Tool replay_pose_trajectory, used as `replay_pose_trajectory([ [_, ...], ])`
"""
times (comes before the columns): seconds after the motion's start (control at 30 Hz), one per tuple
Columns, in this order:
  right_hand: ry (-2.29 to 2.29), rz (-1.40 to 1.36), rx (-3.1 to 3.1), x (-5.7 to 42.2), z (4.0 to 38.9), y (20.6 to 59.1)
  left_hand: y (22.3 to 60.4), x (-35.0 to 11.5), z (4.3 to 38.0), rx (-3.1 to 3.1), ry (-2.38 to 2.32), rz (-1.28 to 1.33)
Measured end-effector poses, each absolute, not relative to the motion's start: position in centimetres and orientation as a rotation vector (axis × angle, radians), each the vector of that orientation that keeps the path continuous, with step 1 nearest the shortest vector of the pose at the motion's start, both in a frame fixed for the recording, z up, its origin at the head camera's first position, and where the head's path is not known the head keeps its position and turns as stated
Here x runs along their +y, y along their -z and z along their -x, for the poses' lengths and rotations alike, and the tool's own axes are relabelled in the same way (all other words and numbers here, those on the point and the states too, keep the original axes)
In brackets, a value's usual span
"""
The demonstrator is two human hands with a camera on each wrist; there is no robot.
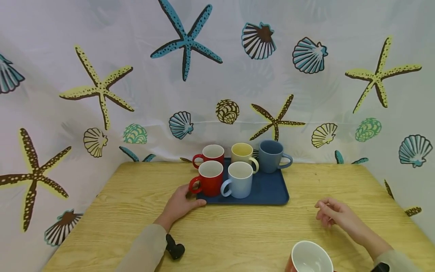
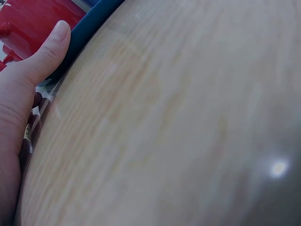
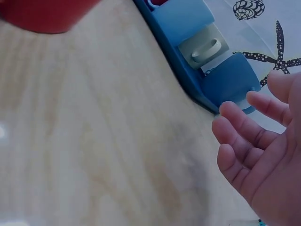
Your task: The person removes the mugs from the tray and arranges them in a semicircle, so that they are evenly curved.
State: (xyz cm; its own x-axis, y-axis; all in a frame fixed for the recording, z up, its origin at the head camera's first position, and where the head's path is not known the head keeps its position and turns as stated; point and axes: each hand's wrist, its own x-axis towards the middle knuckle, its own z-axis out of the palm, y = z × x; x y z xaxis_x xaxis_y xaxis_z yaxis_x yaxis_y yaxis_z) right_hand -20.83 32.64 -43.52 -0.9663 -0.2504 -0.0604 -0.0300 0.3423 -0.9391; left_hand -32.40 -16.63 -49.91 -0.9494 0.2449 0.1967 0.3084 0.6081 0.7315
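Observation:
My left hand [image 1: 180, 206] is at the front left corner of a dark blue tray [image 1: 268, 190], its thumb [image 2: 51, 49] along the front rim and its other fingers partly hidden beside the red mug's handle. On the tray stand a front red mug [image 1: 211, 179], a light blue mug [image 1: 240, 180], a rear red mug [image 1: 214, 152], a cream-yellow mug [image 1: 242, 150] and a darker blue mug [image 1: 270, 156], all upright. Over the table to the right hangs my right hand [image 1: 340, 219], holding nothing, fingers loosely bent.
Another red mug [image 1: 310, 258] with a white inside stands at the near edge of the head view, left of the right forearm. The wooden table [image 1: 238, 230] meets a white cloth [image 1: 217, 83] printed with starfish and shells behind and at the sides.

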Motion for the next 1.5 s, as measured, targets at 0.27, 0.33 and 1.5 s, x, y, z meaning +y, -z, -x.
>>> replay_pose_trajectory([
  [0.27, 1.707, 0.183, 2.462, 31.5, 24.0, 42.6, 49.7, -16.7, 32.4, -2.746, 1.26, 0.478],
  [0.33, 1.708, 0.181, 2.464, 31.3, 24.7, 42.5, 49.7, -16.7, 32.4, -2.749, 1.259, 0.475],
  [1.5, 1.772, -0.033, 2.515, 29.2, 31.7, 42.8, 49.8, -16.7, 32.3, -2.762, 1.272, 0.422],
])
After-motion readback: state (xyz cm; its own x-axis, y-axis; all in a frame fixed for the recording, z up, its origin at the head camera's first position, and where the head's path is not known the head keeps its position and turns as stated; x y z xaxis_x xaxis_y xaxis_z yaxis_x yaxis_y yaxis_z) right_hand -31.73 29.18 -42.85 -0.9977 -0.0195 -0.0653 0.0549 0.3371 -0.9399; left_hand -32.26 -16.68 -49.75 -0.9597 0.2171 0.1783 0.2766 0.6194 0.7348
